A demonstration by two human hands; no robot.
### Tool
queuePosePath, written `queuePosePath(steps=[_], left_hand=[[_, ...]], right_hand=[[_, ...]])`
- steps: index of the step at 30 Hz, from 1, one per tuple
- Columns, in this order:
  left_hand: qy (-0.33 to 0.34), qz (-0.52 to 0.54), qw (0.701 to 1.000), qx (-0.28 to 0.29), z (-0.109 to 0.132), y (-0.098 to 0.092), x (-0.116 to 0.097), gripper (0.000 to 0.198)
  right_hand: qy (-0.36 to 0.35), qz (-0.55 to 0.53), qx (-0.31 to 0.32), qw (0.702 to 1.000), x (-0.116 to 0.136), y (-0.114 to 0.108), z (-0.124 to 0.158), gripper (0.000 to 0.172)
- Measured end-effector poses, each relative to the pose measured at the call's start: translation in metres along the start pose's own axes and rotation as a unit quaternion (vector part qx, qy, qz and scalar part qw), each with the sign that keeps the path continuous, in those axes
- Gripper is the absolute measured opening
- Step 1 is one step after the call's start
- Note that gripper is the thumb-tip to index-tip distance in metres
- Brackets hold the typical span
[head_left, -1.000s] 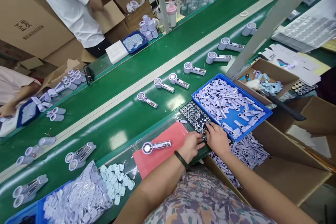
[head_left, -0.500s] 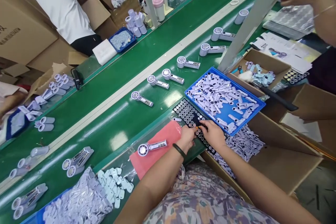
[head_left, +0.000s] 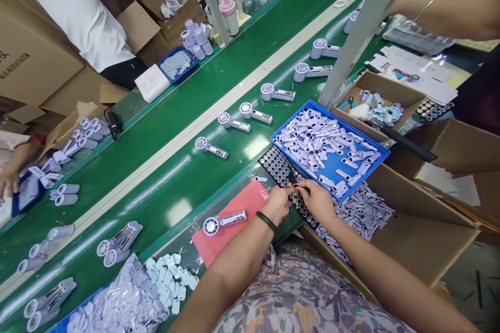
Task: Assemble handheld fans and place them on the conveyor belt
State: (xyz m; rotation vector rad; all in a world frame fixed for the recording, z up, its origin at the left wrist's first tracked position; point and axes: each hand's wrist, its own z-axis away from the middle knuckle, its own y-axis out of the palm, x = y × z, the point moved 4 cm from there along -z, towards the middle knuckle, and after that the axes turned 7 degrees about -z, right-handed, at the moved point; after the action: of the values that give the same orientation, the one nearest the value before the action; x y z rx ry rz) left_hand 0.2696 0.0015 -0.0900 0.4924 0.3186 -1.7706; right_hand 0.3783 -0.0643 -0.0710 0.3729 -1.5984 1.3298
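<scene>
My left hand [head_left: 279, 203], with a dark bangle on its wrist, is closed in a pinch over a black sheet of round silver-rimmed discs [head_left: 278, 165]. Right beside it my right hand [head_left: 318, 201] has thumb and fingers pressed together at the same sheet. The fingertips nearly meet, and what they pinch is too small to make out. Left of the hands, a lilac handheld fan [head_left: 224, 222] with its handle's inside exposed lies on a pink sheet [head_left: 234, 237]. A small lilac handle cover [head_left: 260, 179] lies near the black sheet.
A blue tray [head_left: 380, 158] of lilac handle covers adjoins the black sheet, above a cardboard box [head_left: 425, 223]. Several fans [head_left: 211, 146] lie along the green conveyor [head_left: 172, 171]. A metal post [head_left: 351, 36] rises at right, near a co-worker's arm [head_left: 449, 13]. Pale green pieces [head_left: 170, 276] lie at lower left.
My hands stay pinched at the black sheet with little movement. At upper right the co-worker's arm has reached left behind the post. Fans at lower left have shifted slightly up and right.
</scene>
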Motion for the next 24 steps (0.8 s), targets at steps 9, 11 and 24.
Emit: queuePosePath(steps=[9, 11, 24], left_hand=[[0.24, -0.172, 0.954, -0.058, 0.082, -0.066, -0.003, 0.04], [0.357, -0.282, 0.884, -0.108, 0.118, -0.118, -0.007, 0.04], [0.383, -0.448, 0.778, -0.217, 0.095, -0.26, 0.036, 0.049]], right_hand=[[-0.07, -0.073, 0.005, 0.995, 0.043, -0.007, 0.009, 0.021], [-0.093, -0.099, 0.06, 0.989, 0.067, 0.01, 0.01, 0.02], [-0.276, 0.047, 0.422, 0.862, 0.166, 0.174, 0.034, 0.021]])
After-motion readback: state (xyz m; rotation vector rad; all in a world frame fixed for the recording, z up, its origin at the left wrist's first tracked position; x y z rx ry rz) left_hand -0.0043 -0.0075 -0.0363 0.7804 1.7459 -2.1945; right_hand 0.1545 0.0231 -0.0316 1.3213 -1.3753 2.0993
